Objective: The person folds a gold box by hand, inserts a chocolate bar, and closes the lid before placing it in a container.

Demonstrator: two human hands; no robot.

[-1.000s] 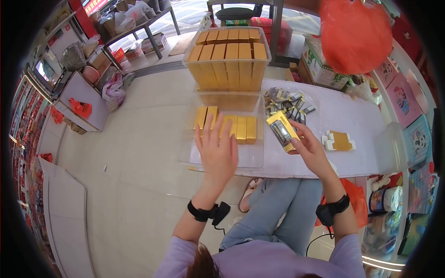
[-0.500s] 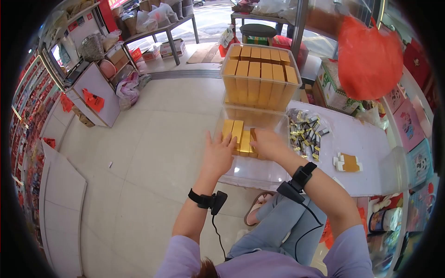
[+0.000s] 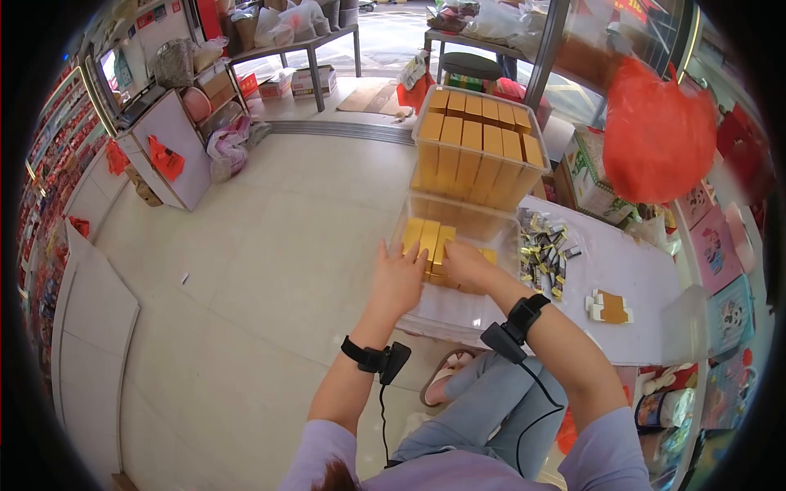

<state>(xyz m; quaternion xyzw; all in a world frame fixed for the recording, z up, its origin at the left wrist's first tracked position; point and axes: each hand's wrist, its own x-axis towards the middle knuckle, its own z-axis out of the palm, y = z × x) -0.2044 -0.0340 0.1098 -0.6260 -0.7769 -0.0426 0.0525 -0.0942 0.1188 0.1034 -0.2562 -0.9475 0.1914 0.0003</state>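
My left hand (image 3: pixel 399 277) has its fingers spread over the left side of several upright gold boxes (image 3: pixel 428 232) in the near clear plastic bin (image 3: pixel 503 233). My right hand (image 3: pixel 467 263) is at the right of the standing gold boxes, its fingers bent round the top of one of them; its fingertips are partly hidden. More gold boxes lie lower in the bin, beneath and beside my right hand. Behind it stands a second clear bin (image 3: pixel 483 191), filled with rows of upright gold boxes.
Small dark-and-gold wrapped packets (image 3: pixel 550 254) lie on the white table (image 3: pixel 647 270) right of the bin, near a flattened carton (image 3: pixel 610 307). A red plastic bag (image 3: pixel 659 135) hangs at upper right. Cables run from both wristbands.
The view has shifted slightly. Another gold box now stands upright beside the others, at my right hand. My left hand stays at the boxes' left side.
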